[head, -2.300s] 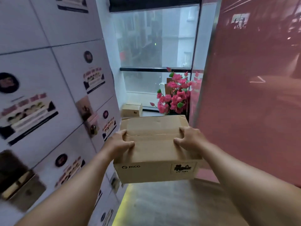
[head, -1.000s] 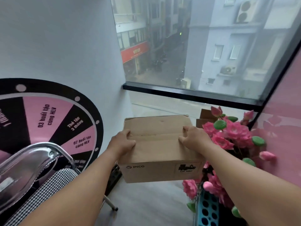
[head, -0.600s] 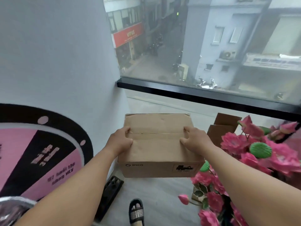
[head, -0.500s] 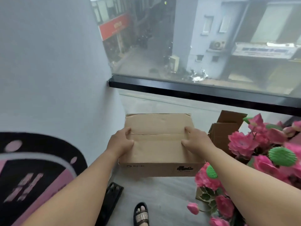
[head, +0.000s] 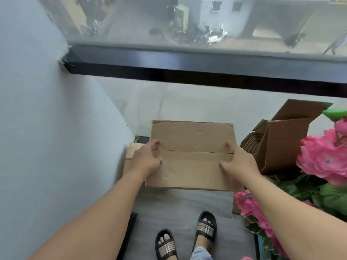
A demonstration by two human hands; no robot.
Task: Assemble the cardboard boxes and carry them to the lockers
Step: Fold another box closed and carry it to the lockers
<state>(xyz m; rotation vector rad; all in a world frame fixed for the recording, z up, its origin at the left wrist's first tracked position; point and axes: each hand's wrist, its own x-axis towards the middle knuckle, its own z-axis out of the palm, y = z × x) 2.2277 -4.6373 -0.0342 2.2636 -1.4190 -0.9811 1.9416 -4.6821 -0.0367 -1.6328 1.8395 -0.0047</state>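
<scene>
The person holds a closed cardboard box (head: 191, 156) out in front of the body, one hand at each short end. The left hand (head: 145, 161) wraps the box's left edge, its thumb lying on top near the seam and its other fingers out of sight down the side. The right hand (head: 239, 162) mirrors it on the right edge, thumb on the lid and fingers folded over the far side. Taking it at both ends probably keeps the load level and the two top flaps pressed together, since no tape is visible along the seam between the hands.

The box hangs low, beyond the person's sandalled feet (head: 185, 235) and over the grey floor (head: 180, 205), close to the wall (head: 56, 147) on the left-hand side. Whether its underside already rests on anything cannot be told from this view. Just past the left hand, a pale piece of cardboard (head: 132, 151) shows under the box's corner, so it may be coming down onto or beside something already there.

Beyond the right hand stands an open cardboard box (head: 277, 141) holding a stack of flattened ones, and nearer on that side pink artificial flowers (head: 323, 156) crowd in. The narrow gap between wall and flowers likely explains the straight, centred hold. Ahead runs a black window frame (head: 187, 70). No lockers appear here.
</scene>
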